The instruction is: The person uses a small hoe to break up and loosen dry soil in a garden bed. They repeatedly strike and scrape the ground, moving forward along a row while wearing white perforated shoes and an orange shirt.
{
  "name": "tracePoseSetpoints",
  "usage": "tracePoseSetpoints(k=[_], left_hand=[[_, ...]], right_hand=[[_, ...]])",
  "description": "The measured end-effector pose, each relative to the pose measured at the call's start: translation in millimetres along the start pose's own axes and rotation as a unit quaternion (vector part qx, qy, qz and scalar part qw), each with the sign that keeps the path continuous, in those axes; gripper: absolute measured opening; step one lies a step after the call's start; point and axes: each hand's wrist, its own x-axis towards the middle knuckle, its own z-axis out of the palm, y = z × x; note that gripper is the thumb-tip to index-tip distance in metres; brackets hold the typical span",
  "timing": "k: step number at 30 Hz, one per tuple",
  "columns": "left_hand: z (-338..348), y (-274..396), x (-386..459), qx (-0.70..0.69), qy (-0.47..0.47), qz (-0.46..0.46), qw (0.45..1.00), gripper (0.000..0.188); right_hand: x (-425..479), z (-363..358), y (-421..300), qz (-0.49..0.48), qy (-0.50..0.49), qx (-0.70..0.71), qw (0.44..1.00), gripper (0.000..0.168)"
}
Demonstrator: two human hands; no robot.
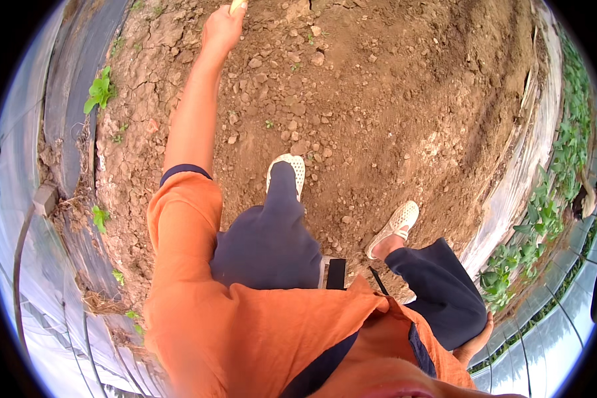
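My left hand (pixel 223 29) reaches out at the top edge and is closed around a pale yellow handle (pixel 236 5). The top edge cuts the handle off, so whatever it belongs to cannot be seen. Under that hand lies dry, cracked brown soil (pixel 358 109) with loose clods and small stones. My right hand (pixel 475 341) rests against the dark trouser leg (pixel 440 293) at the bent right knee; its fingers are partly hidden.
Pale perforated clogs (pixel 397 225) stand on the soil. Black plastic mulch film (pixel 72 109) edges the ground at left, beside a leafy seedling (pixel 99 92). Whitish film (pixel 507 189) and green plants (pixel 537 219) line the right. A curved hoop (pixel 20 263) rises from a block (pixel 45 200).
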Motion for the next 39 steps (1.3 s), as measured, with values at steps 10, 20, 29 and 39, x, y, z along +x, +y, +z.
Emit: tracePoseSetpoints(k=[10, 20, 29, 39], left_hand=[[20.2, -70.9, -167.4, 0.193, -0.235, -0.036, 0.952, 0.035], [-21.1, -12.2, -135.8, -0.393, -0.181, -0.067, 0.899, 0.034], [63.8, -9.2, -93.5, -0.400, -0.242, -0.269, 0.842, 0.039], [41.8, 2.0, -154.0, -0.433, -0.178, -0.233, 0.852, 0.033]], right_hand=[[4.3, -1.0, 3.7, -0.021, 0.002, -0.024, 1.000, 0.052], [-4.7, 9.1, -4.4, -0.003, 0.007, -0.001, 1.000, 0.052], [-7.2, 6.2, -4.6, -0.002, 0.008, -0.005, 1.000, 0.052], [-4.4, 10.5, -9.2, -0.003, 0.016, 0.002, 1.000, 0.052]])
